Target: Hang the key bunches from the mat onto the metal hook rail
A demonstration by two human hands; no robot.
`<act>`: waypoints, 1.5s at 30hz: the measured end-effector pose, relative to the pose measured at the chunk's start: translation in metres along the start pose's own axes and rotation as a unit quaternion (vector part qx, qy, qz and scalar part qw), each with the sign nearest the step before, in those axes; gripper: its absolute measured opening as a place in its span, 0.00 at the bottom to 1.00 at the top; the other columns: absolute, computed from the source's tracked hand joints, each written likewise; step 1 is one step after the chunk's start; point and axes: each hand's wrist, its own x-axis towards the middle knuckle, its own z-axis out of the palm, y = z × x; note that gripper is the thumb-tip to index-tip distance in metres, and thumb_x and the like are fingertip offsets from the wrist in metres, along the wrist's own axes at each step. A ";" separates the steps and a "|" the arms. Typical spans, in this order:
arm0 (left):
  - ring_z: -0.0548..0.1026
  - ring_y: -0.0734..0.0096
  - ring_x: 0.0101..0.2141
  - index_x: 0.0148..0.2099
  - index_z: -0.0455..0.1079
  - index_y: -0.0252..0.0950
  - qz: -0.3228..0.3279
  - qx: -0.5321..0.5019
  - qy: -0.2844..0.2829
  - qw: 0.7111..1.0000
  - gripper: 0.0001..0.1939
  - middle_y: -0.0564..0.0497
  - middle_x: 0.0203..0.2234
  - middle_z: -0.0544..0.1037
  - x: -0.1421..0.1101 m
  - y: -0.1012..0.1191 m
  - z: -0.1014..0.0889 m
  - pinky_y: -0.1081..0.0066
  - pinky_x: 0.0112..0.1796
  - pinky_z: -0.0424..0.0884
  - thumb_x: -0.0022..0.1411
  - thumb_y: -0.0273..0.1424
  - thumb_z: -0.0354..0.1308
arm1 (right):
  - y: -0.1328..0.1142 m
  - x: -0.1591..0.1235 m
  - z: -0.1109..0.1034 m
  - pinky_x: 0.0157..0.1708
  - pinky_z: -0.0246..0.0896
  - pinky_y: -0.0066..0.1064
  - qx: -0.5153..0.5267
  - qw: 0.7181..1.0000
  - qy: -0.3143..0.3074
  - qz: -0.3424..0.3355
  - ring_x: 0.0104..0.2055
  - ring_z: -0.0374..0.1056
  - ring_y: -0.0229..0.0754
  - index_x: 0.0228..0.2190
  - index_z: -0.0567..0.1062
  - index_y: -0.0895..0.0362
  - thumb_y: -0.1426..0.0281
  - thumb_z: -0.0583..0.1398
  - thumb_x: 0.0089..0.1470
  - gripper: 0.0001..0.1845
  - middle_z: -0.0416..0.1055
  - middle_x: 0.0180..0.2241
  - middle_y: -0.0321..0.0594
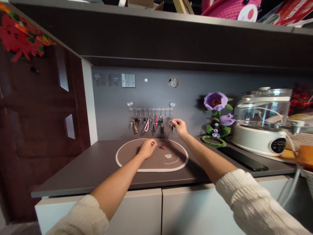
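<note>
My right hand (179, 127) pinches a key ring (170, 122) with keys hanging from it, just below the right end of a clear hook rail (151, 109). A thin chain hangs under the ring towards a small reddish trinket (162, 147) at the mat; whether they are joined is hard to see. My left hand (148, 148) rests on the brown oval mat (132, 160), fingers curled in and nothing showing in them, left of the trinket. Along the rail hang several key sets, among them one with a pink loop (147, 125) and one with a red strap (156, 121).
To the right stand a purple flower ornament (216, 101) and a glass-topped white appliance (259, 137). A black phone (242, 159) lies on the counter before them. Overhead runs a dark shelf (156, 39). A dark red door (41, 130) is at left.
</note>
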 end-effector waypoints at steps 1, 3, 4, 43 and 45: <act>0.69 0.74 0.27 0.30 0.68 0.33 -0.001 0.000 0.001 1.000 0.08 0.51 0.24 0.74 0.000 0.000 0.000 0.74 0.31 0.65 0.53 0.29 0.49 | -0.002 0.006 0.002 0.29 0.57 0.28 -0.001 1.000 0.004 0.000 0.25 0.61 0.34 0.26 0.72 0.61 0.63 0.56 0.41 0.14 0.70 0.25 0.39; 0.70 0.74 0.27 0.29 0.68 0.33 0.000 0.001 0.003 1.000 0.08 0.51 0.24 0.74 0.000 0.000 0.000 0.74 0.31 0.65 0.53 0.28 0.49 | -0.005 0.017 0.005 0.29 0.57 0.27 -0.001 1.000 0.015 -0.002 0.25 0.61 0.34 0.26 0.72 0.61 0.65 0.56 0.41 0.12 0.70 0.25 0.39; 0.70 0.74 0.27 0.29 0.68 0.33 0.001 0.001 0.004 1.000 0.08 0.51 0.24 0.74 0.000 0.000 0.000 0.74 0.31 0.65 0.53 0.29 0.49 | -0.007 0.022 0.007 0.29 0.57 0.27 -0.001 1.000 0.021 -0.003 0.24 0.61 0.33 0.26 0.72 0.61 0.66 0.56 0.41 0.11 0.70 0.25 0.39; 0.68 0.76 0.26 0.29 0.67 0.33 -0.007 -0.003 -0.001 1.000 0.08 0.52 0.24 0.73 0.001 -0.006 0.001 0.76 0.29 0.64 0.54 0.30 0.48 | -0.001 0.030 0.033 0.40 0.57 0.29 -0.197 0.978 0.062 0.023 0.36 0.67 0.39 0.32 0.74 0.60 0.74 0.53 0.48 0.11 0.73 0.34 0.44; 0.68 0.76 0.26 0.30 0.67 0.33 -0.004 -0.003 -0.002 1.000 0.08 0.52 0.24 0.73 0.002 -0.007 0.001 0.76 0.29 0.63 0.54 0.29 0.48 | 0.000 0.023 0.031 0.40 0.57 0.29 -0.191 0.979 0.062 0.025 0.36 0.66 0.39 0.32 0.74 0.60 0.73 0.53 0.48 0.11 0.73 0.35 0.44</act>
